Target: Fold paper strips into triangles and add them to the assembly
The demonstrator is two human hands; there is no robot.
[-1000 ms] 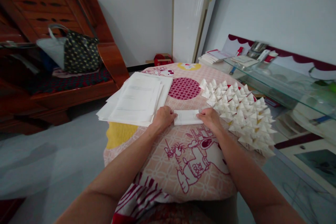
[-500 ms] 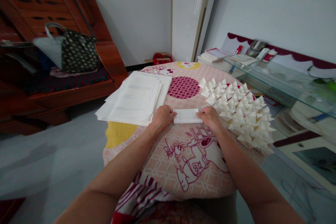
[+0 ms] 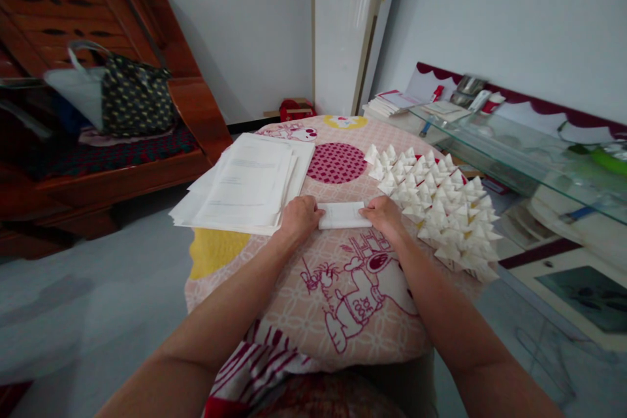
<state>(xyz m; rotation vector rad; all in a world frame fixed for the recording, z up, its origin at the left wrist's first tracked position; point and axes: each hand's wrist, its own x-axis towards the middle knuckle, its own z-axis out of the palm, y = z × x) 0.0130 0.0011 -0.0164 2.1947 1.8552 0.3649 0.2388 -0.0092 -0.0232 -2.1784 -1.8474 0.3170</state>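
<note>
A small folded strip of white paper lies on a pink cartoon-print cloth that covers a low table. My left hand is closed on the strip's left end. At the right end my right hand pinches the paper with its fingers pressed together. A stack of white printed sheets lies just left of my left hand. Several folded white paper triangles are laid in rows right of my right hand.
A red wooden bench with a dotted dark handbag stands at the left. A white standing air conditioner is against the far wall. A glass-topped stand with books and papers runs along the right.
Both hands stay on the ends of the paper strip. The view has shifted slightly, so everything sits a little further left in the frame.
</note>
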